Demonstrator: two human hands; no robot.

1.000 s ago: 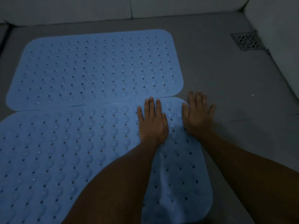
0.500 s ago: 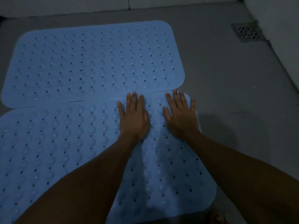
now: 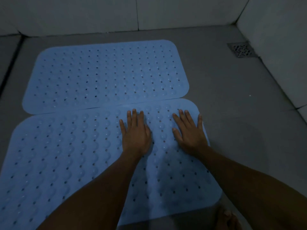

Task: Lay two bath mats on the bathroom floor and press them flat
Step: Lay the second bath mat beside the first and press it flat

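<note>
Two light blue rubber bath mats with rows of holes lie side by side on the grey floor. The far mat (image 3: 106, 75) lies flat, untouched. The near mat (image 3: 66, 156) meets it along one long edge and slightly overlaps it at the right. My left hand (image 3: 135, 135) rests palm down, fingers spread, on the near mat's right part. My right hand (image 3: 189, 133) lies flat beside it near the mat's right edge, little finger at the rim. Neither hand grips anything. My forearms hide part of the near mat.
White tiled walls (image 3: 99, 14) close the back and right side. A metal floor drain (image 3: 241, 50) sits in the far right corner. Bare grey floor (image 3: 240, 113) lies right of the mats. Toes of a foot (image 3: 226, 218) show at the bottom right.
Both hands shifted from the mat's right rim and floor onto the mat, then spread wider apart. The raised fold near the mat's right end has flattened. The view has tilted up.
</note>
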